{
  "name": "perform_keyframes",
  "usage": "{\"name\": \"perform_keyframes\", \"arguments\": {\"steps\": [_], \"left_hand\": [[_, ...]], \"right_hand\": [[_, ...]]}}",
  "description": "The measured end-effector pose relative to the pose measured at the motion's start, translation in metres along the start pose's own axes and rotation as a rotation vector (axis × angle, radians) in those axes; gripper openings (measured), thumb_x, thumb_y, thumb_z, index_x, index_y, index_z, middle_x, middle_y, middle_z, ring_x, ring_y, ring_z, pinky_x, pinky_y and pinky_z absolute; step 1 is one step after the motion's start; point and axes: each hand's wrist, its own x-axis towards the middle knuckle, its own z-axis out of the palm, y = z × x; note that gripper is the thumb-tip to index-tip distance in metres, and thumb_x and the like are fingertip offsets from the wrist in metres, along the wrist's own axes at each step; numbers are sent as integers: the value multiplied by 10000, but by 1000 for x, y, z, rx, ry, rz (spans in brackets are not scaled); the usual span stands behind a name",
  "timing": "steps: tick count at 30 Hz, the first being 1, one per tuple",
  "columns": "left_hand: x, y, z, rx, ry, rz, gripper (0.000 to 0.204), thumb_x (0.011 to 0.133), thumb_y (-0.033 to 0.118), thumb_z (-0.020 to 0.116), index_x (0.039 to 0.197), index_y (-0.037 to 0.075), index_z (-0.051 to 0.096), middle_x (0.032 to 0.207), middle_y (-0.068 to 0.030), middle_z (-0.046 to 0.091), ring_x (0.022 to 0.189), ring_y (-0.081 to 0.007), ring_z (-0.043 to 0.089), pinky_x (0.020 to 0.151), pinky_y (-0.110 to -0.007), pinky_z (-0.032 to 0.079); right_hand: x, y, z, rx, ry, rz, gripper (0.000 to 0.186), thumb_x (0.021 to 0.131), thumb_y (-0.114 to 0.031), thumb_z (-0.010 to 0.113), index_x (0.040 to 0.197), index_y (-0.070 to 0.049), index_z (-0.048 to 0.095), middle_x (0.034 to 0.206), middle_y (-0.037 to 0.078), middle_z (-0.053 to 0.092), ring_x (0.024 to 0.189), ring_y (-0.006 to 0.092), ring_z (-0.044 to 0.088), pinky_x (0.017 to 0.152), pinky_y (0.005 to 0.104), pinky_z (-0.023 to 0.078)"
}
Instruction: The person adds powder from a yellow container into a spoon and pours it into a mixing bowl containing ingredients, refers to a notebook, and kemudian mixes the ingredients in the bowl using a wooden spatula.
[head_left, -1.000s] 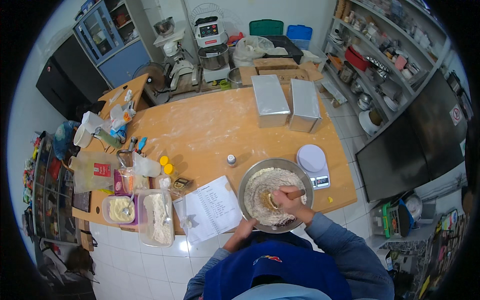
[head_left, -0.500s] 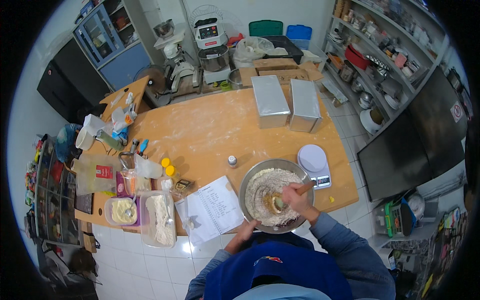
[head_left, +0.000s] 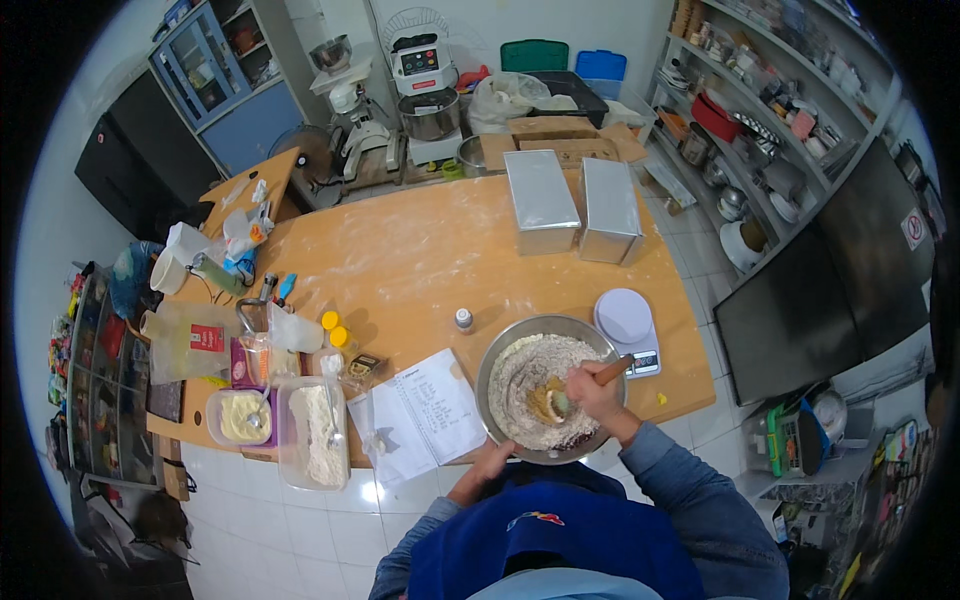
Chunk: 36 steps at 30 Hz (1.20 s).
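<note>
My right hand (head_left: 592, 395) is closed around the wooden handle (head_left: 613, 368) of a mixing tool, whose lower end sits in the flour mixture (head_left: 535, 365) inside a steel bowl (head_left: 488, 380). Beige and darker patches show in the mix. My left hand (head_left: 490, 462) grips the bowl's lower-left rim. Just beyond the bowl's right side is a lilac kitchen scale (head_left: 622, 316), with a small white bottle (head_left: 463, 320) to the upper left. An open notebook (head_left: 415, 415) lies left of the bowl.
A flour tub (head_left: 312, 435), a butter tub (head_left: 240, 418), yellow-lidded jars (head_left: 340, 337) and assorted bags crowd the wooden table's (head_left: 390, 250) left end. Two metal tins (head_left: 540, 200) stand at its back right. Mixers (head_left: 427, 110), shelving (head_left: 760, 120) and a dark fridge (head_left: 820, 320) surround it.
My right hand has shifted a little rightward with the wooden-handled tool, stirring the mixture, whose middle looks slightly different. My left hand has stayed at the rim.
</note>
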Motion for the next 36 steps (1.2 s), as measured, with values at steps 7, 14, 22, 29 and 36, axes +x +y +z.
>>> {"name": "perform_keyframes", "arguments": {"steps": [7, 14, 22, 29, 36], "left_hand": [[8, -13, -7, -9, -53, 39, 547, 663, 77, 504, 1169, -41, 333, 1049, -126, 504, 921, -215, 501, 775, -309, 425], [7, -11, -7, -21, -64, 80, 545, 653, 74, 508, 1160, -38, 339, 1010, -109, 514, 876, -199, 509, 735, -296, 431], [0, 15, 0, 49, -66, -24, 524, 651, 74, 501, 1141, -41, 358, 1007, -118, 515, 895, -209, 496, 760, -301, 419], [4, -2, -4, -27, -31, 112, 497, 649, 83, 506, 1114, -44, 387, 1006, -116, 514, 889, -210, 493, 768, -301, 412], [9, -6, -5, -14, -48, 72, 454, 649, 85, 514, 1074, -43, 420, 969, -110, 525, 849, -197, 501, 735, -299, 421]], "right_hand": [[18, 7, 19, -285, 104, -219, 300, 798, -101, 493, 521, -74, 380, 484, -20, 413, 450, 57, 376, 428, 228, 310], [-7, 6, 11, -82, -100, -20, 308, 796, -90, 506, 509, -50, 402, 466, -18, 405, 443, 56, 366, 409, 236, 289], [21, 3, 13, -401, 23, -250, 322, 755, -74, 548, 480, -35, 385, 439, -9, 365, 426, 65, 335, 382, 261, 249], [-6, -15, 36, -295, -271, -213, 223, 759, -79, 549, 559, -13, 479, 476, -13, 369, 471, 42, 342, 408, 227, 262], [18, -20, 6, -457, -70, -244, 368, 771, -97, 552, 471, -37, 348, 421, -20, 323, 431, 43, 287, 385, 257, 223]]}}
